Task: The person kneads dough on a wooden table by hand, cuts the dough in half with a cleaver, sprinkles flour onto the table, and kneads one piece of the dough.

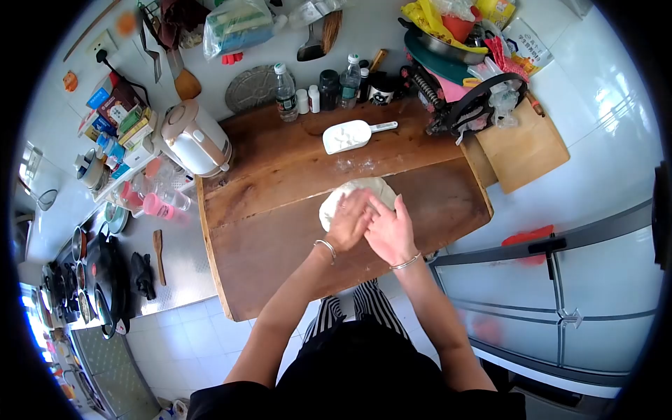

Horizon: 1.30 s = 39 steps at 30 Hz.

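Note:
A pale, rounded lump of dough (381, 187) lies on the brown wooden board (266, 259), partly hidden behind my hands. My left hand (348, 222), a little blurred, is over the dough with its fingers stretched out. Beside it, my right hand (392, 232) has its palm turned partly up and its thumb apart. The fingers of both hands meet or overlap in front of the dough; whether they touch it I cannot tell. Neither hand holds anything that I can see. Beyond the dough, a white scoop (346, 136) of flour rests on the board near a dusting of flour.
An electric kettle (196, 136) stands at the board's left corner. Water bottles (285, 94) and jars line the back. A cutting board (525, 147) leans at the right, above a glass-fronted cabinet (504, 280). Left, a wooden spatula (159, 255) lies on the metal counter.

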{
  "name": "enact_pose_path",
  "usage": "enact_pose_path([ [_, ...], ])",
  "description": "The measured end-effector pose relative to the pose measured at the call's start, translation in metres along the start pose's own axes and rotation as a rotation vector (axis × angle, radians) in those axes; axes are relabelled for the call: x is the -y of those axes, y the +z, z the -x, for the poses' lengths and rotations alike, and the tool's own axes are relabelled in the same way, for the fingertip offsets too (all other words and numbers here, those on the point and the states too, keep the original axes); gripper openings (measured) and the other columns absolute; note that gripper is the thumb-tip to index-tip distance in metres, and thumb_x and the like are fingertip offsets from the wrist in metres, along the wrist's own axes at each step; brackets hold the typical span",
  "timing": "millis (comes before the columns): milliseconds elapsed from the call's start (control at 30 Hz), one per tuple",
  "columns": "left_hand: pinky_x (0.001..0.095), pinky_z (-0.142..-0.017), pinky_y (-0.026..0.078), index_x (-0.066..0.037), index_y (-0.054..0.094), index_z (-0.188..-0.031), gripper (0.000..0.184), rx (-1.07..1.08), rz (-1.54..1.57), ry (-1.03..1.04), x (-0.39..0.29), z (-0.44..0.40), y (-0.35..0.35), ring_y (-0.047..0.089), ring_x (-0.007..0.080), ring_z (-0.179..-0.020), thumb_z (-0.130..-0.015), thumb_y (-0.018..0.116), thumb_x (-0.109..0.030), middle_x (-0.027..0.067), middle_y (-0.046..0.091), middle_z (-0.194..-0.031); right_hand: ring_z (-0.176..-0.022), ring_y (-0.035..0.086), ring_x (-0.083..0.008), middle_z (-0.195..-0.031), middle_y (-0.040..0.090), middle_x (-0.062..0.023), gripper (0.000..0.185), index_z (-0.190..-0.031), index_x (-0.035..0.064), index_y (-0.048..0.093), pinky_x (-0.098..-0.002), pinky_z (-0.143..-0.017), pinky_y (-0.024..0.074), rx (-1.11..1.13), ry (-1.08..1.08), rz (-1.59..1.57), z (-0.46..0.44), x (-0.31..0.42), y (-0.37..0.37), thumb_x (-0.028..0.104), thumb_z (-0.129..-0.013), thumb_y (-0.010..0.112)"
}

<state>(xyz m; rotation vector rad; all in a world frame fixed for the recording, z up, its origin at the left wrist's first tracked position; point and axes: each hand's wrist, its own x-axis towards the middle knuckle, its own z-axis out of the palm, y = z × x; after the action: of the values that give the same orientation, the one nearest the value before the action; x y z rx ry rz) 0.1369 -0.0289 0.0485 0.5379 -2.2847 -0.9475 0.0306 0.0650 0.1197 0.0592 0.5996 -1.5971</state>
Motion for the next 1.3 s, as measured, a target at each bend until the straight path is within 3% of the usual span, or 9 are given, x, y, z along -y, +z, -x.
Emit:
enact_pose_path([
  [133,0.0356,-0.108,0.036,0.001,0.044,-0.138,0.049,-0.189,0.442,-0.425,0.004,-0.021,-0.009,0.048,0.0305,-0.129,-0.103,0.041,-0.035,0.018,0.054,-0.134,-0.134,0.041,-0.0313,-0.142,0.046,-0.0165,0.062,-0.144,0.0059,0.038,-0.0445,-0.113,0.0302,0.128,-0.069,0.129,-0.012,0.035,0.01,0.049,-0.099,0.044],
  [367,0.0289,-0.095,0.045,-0.001,0.045,-0.138,0.042,-0.235,1.037,-0.493,-0.006,-0.13,-0.008,0.055,0.0155,-0.112,-0.101,0.051,-0.019,0.0079,0.054,-0.13,-0.123,0.051,-0.0241,-0.133,0.054,-0.0117,0.045,-0.135,0.0052,0.046,-0.0383,-0.105,0.0407,0.131,-0.127,0.311,-0.121,0.123,0.015,0.032,-0.099,0.052],
  [667,0.0321,-0.105,0.036,-0.01,0.035,-0.149,0.051,-0.44,1.07,-0.511,0.045,-0.309,0.018,0.044,0.0146,-0.129,-0.101,0.049,-0.018,0.0044,0.042,-0.148,-0.098,0.063,-0.0161,-0.11,0.066,-0.0057,0.035,-0.124,0.0056,0.058,-0.0306,-0.078,0.0519,0.032,-0.252,0.577,-0.295,0.243,0.052,0.013,-0.091,0.063],
  [800,0.0339,-0.109,0.028,-0.008,0.033,-0.15,0.058,-0.521,1.015,-0.52,0.095,-0.368,0.035,0.037,0.0162,-0.134,-0.1,0.05,-0.033,0.0036,0.039,-0.15,-0.095,0.063,-0.0142,-0.104,0.068,-0.0016,0.03,-0.118,0.0094,0.062,-0.0315,-0.073,0.0497,-0.061,-0.377,0.843,-0.398,0.268,0.046,0.018,-0.089,0.066],
  [900,0.0348,-0.11,0.026,-0.008,0.034,-0.149,0.062,-0.616,1.077,-0.585,0.116,-0.407,0.029,0.034,0.016,-0.137,-0.099,0.05,-0.042,0.0044,0.038,-0.151,-0.083,0.064,-0.0161,-0.094,0.068,-0.0036,0.028,-0.108,0.0052,0.066,-0.0321,-0.064,0.0491,-0.133,-0.532,1.101,-0.474,0.285,0.035,0.021,-0.085,0.068],
  [967,0.0337,-0.11,0.026,-0.007,0.039,-0.146,0.064,-0.62,1.095,-0.66,0.136,-0.422,0.03,0.036,0.0159,-0.133,-0.098,0.048,-0.049,0.0043,0.041,-0.148,-0.076,0.066,-0.022,-0.089,0.07,-0.0087,0.033,-0.1,0.0005,0.068,-0.0358,-0.06,0.0492,-0.243,-0.652,1.731,-0.509,0.294,0.031,0.026,-0.08,0.069],
  [1000,0.0331,-0.109,0.026,-0.007,0.041,-0.143,0.062,-0.631,1.098,-0.627,0.13,-0.429,0.029,0.038,0.0159,-0.13,-0.099,0.047,-0.05,0.004,0.043,-0.144,-0.095,0.066,-0.0419,-0.095,0.067,-0.0302,0.043,-0.094,-0.0096,0.067,-0.0433,-0.082,0.0528,-0.325,-0.578,1.764,-0.489,0.293,0.053,0.03,-0.077,0.068],
  [1100,0.0313,-0.108,0.029,-0.006,0.047,-0.137,0.058,-0.682,1.076,-0.594,0.123,-0.44,0.027,0.044,0.016,-0.12,-0.1,0.043,-0.051,0.0035,0.05,-0.134,-0.098,0.066,-0.0406,-0.097,0.067,-0.0302,0.045,-0.096,-0.0094,0.068,-0.0438,-0.082,0.053,-0.319,-0.495,1.609,-0.511,0.286,0.048,0.031,-0.078,0.069],
  [1300,0.0324,-0.112,0.024,-0.006,0.042,-0.144,0.061,-0.511,1.065,-0.594,0.142,-0.435,0.025,0.038,0.0184,-0.132,-0.101,0.041,-0.05,0.0063,0.046,-0.143,-0.099,0.068,-0.0356,-0.103,0.069,-0.0258,0.047,-0.101,-0.0071,0.068,-0.0404,-0.083,0.0539,-0.344,-0.436,1.454,-0.554,0.281,0.038,0.028,-0.071,0.077],
])
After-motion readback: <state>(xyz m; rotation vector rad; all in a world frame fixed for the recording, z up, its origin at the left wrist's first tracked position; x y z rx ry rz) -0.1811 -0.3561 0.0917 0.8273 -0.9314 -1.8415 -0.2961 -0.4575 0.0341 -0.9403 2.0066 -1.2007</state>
